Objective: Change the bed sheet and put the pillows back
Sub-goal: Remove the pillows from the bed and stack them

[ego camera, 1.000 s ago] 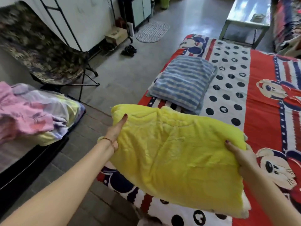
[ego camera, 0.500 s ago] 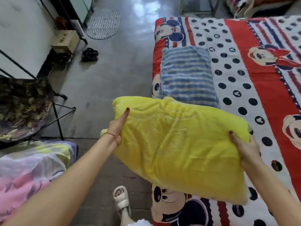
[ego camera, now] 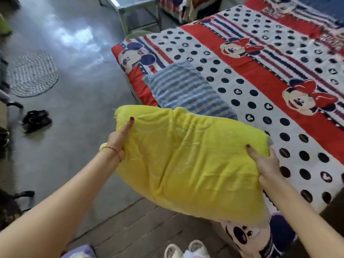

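I hold a yellow pillow [ego camera: 189, 164] in the air over the near left edge of the bed. My left hand [ego camera: 119, 140] grips its left end, thumb on top. My right hand [ego camera: 264, 162] grips its right end, thumb on top and fingers hidden below. Behind it a blue striped pillow [ego camera: 186, 90] lies flat on the bed, near the left edge. The bed is covered by a red, white and blue cartoon-mouse sheet [ego camera: 260, 75] with black dots.
Grey floor lies left of the bed, with a round woven mat [ego camera: 31, 73] and dark shoes [ego camera: 35, 119]. A metal-framed table [ego camera: 134, 12] stands beyond the bed's far corner. My slippered feet [ego camera: 186, 250] stand on the brick floor by the bed.
The view has swung to the right and the chair and bedding pile have left the frame. The yellow pillow stays in both hands and now sits closer to the striped pillow.
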